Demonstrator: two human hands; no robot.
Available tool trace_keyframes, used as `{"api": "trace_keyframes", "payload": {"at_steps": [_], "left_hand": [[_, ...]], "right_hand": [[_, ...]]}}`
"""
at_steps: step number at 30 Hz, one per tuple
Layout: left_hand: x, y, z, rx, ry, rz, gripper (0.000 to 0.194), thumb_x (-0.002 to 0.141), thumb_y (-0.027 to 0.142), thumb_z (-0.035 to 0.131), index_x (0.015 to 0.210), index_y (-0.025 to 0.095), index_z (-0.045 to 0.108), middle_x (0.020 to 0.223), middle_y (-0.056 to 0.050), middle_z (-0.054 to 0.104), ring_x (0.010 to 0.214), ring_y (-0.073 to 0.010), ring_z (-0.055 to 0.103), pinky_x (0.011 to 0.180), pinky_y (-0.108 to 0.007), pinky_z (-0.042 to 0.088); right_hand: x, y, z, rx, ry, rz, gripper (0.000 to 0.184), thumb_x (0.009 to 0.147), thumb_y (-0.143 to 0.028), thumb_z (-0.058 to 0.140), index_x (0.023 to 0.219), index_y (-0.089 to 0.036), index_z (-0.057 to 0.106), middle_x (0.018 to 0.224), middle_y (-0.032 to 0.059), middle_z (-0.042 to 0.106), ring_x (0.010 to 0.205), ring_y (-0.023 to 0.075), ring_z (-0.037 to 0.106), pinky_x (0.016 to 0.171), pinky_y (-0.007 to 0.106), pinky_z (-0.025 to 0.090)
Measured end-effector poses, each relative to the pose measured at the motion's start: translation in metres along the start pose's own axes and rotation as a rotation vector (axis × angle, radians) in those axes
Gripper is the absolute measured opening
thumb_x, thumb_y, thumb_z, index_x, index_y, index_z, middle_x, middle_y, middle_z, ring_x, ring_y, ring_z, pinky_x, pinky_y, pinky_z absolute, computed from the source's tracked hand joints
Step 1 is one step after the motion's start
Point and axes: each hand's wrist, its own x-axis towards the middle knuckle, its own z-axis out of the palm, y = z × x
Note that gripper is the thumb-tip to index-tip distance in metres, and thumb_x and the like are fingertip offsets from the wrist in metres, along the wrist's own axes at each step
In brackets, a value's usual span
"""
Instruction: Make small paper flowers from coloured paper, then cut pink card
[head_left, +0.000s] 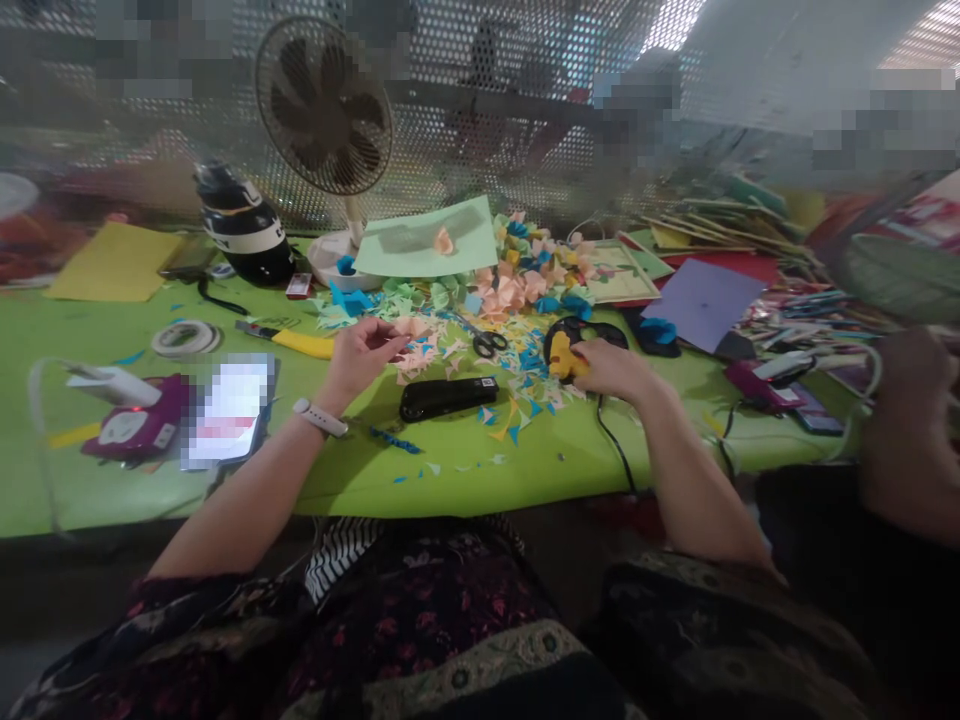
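My left hand (366,362), with a white band on its wrist, has thumb and fingers pinched at a peach paper flower (411,327). On the right, my right hand (611,370) is closed around a black-and-yellow glue gun (561,356), whose black cord hangs over the table's front edge. Scissors (489,343) lie between my hands among paper scraps (517,365). In front of them rests a black stapler (448,397). Behind is a heap of folded paper flowers (525,285) in peach, blue, yellow and green. A pale green sheet (427,235) carries one peach flower.
Left are a yellow-handled cutter (300,342), tape rolls (185,338), a phone (229,410) and a purple power socket (139,420). A black bottle (244,225) and a fan (324,105) stand behind. Right are a purple sheet (709,300) and another person's arm (911,430).
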Motion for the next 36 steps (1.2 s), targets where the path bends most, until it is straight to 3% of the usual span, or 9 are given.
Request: {"api": "trace_keyframes", "payload": {"at_steps": [5,8,12,14,17,20,25,29,36], "left_hand": [[0.000,-0.002,-0.001,0.021,-0.019,0.013,0.036,0.066,0.041,0.088,0.076,0.016,0.063,0.069,-0.004,0.072,0.066,-0.0172,0.073,0.066,-0.030,0.063],[0.000,-0.003,0.000,0.001,-0.013,0.019,0.035,0.067,0.040,0.087,0.076,0.016,0.064,0.069,-0.004,0.072,0.063,-0.0153,0.071,0.066,-0.029,0.063],[0.000,-0.002,0.000,-0.036,0.004,0.030,0.036,0.066,0.042,0.087,0.077,0.015,0.065,0.068,-0.004,0.072,0.062,-0.0149,0.071,0.066,-0.028,0.063],[0.000,-0.001,-0.001,-0.038,0.028,0.039,0.037,0.067,0.043,0.087,0.076,0.015,0.064,0.067,-0.003,0.071,0.062,-0.0148,0.071,0.065,-0.028,0.063],[0.000,-0.002,-0.001,-0.031,0.079,0.052,0.037,0.067,0.042,0.087,0.075,0.016,0.062,0.067,-0.003,0.071,0.062,-0.0148,0.072,0.062,-0.026,0.061],[0.001,0.000,-0.002,-0.041,0.112,0.053,0.037,0.067,0.041,0.087,0.074,0.017,0.060,0.066,-0.002,0.069,0.063,-0.0153,0.073,0.060,-0.024,0.059],[0.000,0.009,-0.004,-0.106,0.109,0.012,0.038,0.067,0.041,0.086,0.075,0.015,0.060,0.067,-0.002,0.069,0.064,-0.0145,0.072,0.064,-0.027,0.061],[-0.001,0.013,-0.002,-0.145,0.075,-0.018,0.035,0.068,0.039,0.085,0.074,0.014,0.061,0.069,-0.003,0.071,0.063,-0.0122,0.070,0.065,-0.026,0.060],[-0.006,0.013,0.002,-0.150,0.009,-0.009,0.035,0.067,0.039,0.086,0.072,0.017,0.060,0.068,-0.002,0.070,0.063,-0.0121,0.069,0.065,-0.026,0.060]], "right_hand": [[0.006,0.006,0.009,0.117,0.151,0.027,0.046,0.076,-0.030,0.062,0.118,-0.013,0.066,0.121,0.0189,0.064,0.112,0.0332,0.063,0.090,0.039,0.050],[0.004,0.015,0.008,0.285,0.340,0.093,0.041,0.072,-0.028,0.064,0.110,-0.014,0.070,0.115,0.0176,0.067,0.113,0.0343,0.062,0.095,0.042,0.049],[0.004,0.009,0.001,0.791,0.607,0.147,0.027,0.066,-0.032,0.072,0.090,-0.018,0.070,0.092,0.0106,0.071,0.091,0.0303,0.067,0.077,0.040,0.055],[0.004,-0.008,-0.007,1.131,0.599,0.102,0.030,0.064,-0.038,0.077,0.085,-0.019,0.068,0.082,0.0060,0.070,0.072,0.0238,0.065,0.059,0.034,0.052],[0.002,-0.048,-0.022,1.415,0.421,-0.089,0.040,0.062,-0.047,0.083,0.086,-0.019,0.068,0.077,0.0036,0.070,0.058,0.0169,0.060,0.045,0.026,0.042],[-0.001,-0.093,-0.040,1.455,0.280,-0.297,0.042,0.066,-0.054,0.082,0.085,-0.019,0.068,0.077,0.0049,0.070,0.058,0.0155,0.061,0.042,0.025,0.039],[0.001,-0.145,-0.048,1.396,0.313,-0.475,0.038,0.070,-0.056,0.081,0.078,-0.023,0.064,0.072,0.0019,0.065,0.065,0.0174,0.061,0.054,0.030,0.050],[0.004,-0.156,-0.032,1.241,0.345,-0.520,0.037,0.074,-0.057,0.077,0.077,-0.022,0.064,0.073,0.0018,0.064,0.067,0.0183,0.060,0.063,0.035,0.054],[-0.001,-0.159,-0.023,1.061,0.406,-0.464,0.037,0.080,-0.054,0.071,0.068,-0.021,0.061,0.066,0.0018,0.058,0.060,0.0163,0.052,0.057,0.033,0.045]]}}
